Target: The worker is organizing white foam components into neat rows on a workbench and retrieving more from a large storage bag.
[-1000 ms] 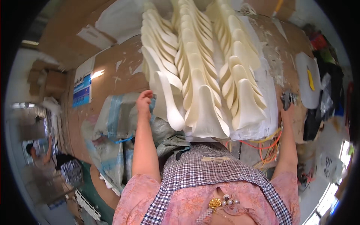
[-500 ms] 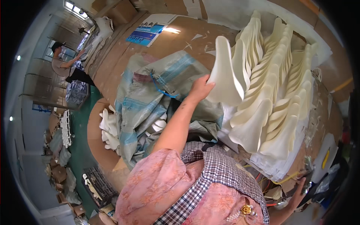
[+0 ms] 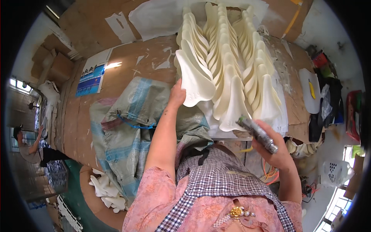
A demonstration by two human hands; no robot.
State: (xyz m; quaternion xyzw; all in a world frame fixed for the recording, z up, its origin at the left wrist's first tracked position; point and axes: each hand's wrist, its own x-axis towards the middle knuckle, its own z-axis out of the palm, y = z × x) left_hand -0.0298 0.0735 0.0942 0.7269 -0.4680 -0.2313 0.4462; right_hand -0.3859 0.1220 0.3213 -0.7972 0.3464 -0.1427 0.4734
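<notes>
My left hand (image 3: 177,95) grips the edge of a cream saddle-shaped foam pad (image 3: 196,84), broad at its lower end and narrow at the top. It is held up at the left side of several rows of overlapping pads alike in shape (image 3: 236,106), laid out on white sheets. My right hand (image 3: 275,149) is closed around a grey metal hand tool (image 3: 259,135), blurred, so its exact kind does not show. The tool's front end is close to the near end of the rows.
Left of the rows, a grey-green woven sack (image 3: 133,143) with blue stripes lies on the cardboard-covered bench (image 3: 150,50). A cardboard bin (image 3: 87,189) with white pieces stands below left. Cables (image 3: 270,174) hang under the bench. A person (image 3: 29,145) works at the far left.
My right hand has come up from the lower right with the metal tool to the front of the rows. The view has turned right; my left hand still holds the pad.
</notes>
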